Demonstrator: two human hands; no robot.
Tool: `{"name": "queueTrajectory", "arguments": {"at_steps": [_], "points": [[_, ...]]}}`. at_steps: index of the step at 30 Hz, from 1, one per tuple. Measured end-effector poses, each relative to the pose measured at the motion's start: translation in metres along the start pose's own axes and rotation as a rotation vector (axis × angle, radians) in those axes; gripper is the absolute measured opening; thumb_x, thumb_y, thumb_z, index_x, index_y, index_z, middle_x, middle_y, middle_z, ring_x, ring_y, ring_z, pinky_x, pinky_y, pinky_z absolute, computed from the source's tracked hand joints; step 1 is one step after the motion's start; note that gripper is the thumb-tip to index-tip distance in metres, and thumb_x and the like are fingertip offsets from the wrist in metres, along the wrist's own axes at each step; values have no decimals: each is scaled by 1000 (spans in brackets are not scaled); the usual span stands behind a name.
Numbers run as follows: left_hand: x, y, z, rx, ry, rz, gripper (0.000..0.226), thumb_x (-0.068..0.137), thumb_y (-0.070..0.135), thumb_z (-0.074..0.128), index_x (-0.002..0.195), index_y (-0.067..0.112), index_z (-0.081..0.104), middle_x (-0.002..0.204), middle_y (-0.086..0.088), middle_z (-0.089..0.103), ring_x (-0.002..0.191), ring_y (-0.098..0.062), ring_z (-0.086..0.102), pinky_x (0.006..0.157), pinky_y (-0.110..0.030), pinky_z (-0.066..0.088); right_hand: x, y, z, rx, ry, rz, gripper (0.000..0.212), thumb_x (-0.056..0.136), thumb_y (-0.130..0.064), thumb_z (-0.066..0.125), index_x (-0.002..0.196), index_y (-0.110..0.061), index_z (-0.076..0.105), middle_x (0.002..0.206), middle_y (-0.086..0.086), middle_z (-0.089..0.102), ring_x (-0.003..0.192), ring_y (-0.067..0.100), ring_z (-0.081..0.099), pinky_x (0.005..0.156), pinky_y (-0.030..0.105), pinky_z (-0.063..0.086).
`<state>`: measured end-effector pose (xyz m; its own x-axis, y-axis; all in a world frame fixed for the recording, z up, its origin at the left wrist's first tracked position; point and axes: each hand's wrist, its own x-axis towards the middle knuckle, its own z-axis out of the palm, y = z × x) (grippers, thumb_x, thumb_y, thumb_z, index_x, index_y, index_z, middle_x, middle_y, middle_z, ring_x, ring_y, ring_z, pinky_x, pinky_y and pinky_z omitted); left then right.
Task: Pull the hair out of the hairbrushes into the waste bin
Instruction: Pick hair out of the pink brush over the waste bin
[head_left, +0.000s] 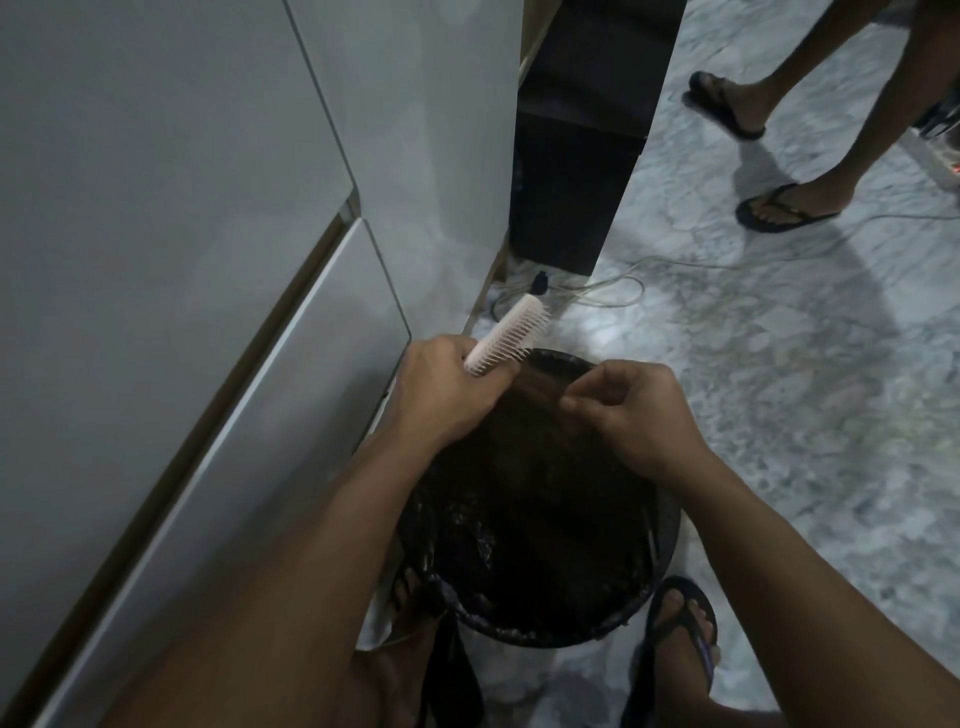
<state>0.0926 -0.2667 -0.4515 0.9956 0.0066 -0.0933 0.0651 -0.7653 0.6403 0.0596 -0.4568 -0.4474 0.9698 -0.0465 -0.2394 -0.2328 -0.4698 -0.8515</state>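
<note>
Crowding the left half of the frame, tall pale cabinet doors (171, 218) with smooth, flat fronts stand right beside the round black waste bin (670, 525) at lower centre, which is lined with a crinkled, glossy black bag. Above the bin's far rim the left hand (447, 389) grips a pale pink plastic hairbrush (506, 342) by its lower end, fingers curled round it; the brush tilts up toward the centre of the frame and shows rows of short stiff teeth along one side. Just to the right, the right hand (634, 410) hangs over the bin's opening with thumb and fingertips pinched together on a thin dark strand of hair (558, 373) that stretches from the brush to the fingers. Both forearms reach in from the bottom edge and hide much of the bin's near rim. On the grey-and-white marbled floor (779, 364), a thin pale cable (613, 291) loops behind the bin near a dark, box-shaped cabinet (576, 156) in the upper centre. In the upper right, another person's feet in dark flip-flops (779, 210) stand well apart from the bin, and the wearer's own sandalled foot (680, 629) sits just beside it at lower right.
</note>
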Motion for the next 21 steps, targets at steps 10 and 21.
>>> {"name": "queueTrajectory", "arguments": {"at_steps": [10,21], "points": [[-5,4,0,-63,53,98,28,80,42,75,85,15,75,57,10,53,54,-6,56,41,-8,33,-8,-6,-15,-95,-432,122,26,76,-11,79,100,-6,69,94,6,75,84,14,71,73,24,55],[-5,8,0,-114,45,225,28,80,42,76,94,18,77,77,3,58,66,-10,55,52,-15,34,-4,9,8,406,-525,194,15,94,-6,54,99,-5,67,71,2,61,76,15,62,75,27,48]]}}
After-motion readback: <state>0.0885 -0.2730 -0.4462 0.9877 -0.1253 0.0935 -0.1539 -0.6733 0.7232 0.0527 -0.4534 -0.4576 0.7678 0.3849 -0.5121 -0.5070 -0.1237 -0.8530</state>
